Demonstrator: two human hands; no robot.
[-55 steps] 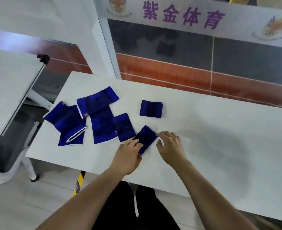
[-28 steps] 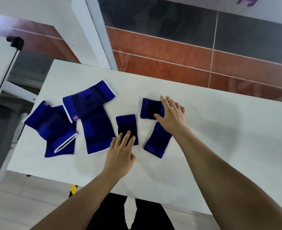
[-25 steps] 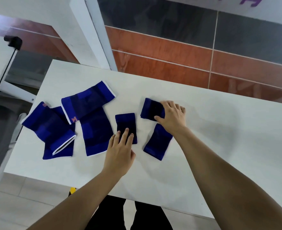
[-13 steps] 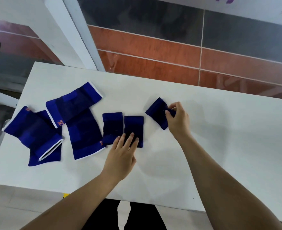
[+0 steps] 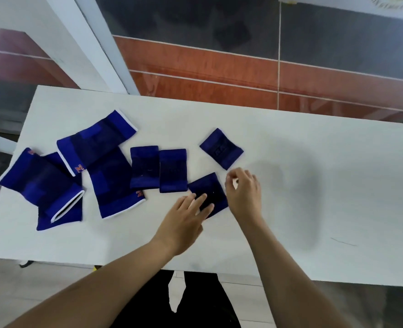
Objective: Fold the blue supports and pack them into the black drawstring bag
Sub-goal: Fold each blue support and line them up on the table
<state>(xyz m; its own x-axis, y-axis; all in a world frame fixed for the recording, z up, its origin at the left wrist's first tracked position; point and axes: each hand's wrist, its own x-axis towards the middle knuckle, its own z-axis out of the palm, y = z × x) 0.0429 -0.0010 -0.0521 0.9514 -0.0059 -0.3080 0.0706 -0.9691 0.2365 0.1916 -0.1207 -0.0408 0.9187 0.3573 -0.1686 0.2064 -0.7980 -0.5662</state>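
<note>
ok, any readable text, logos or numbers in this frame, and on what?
Nothing legible.
Upper long support, orange logo: too blurred to read.
Lower long support, orange hem logo: too blurred.
Left support, orange mark: too blurred.
Banner, top right: emblem edge only, no characters.

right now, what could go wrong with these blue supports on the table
1. The left hand only presses flat fingers on the small folded support, so it may slide or spring open once released.
2. The large support lies right at the left edge of the table. A nudge while sorting could tip it off.
</note>
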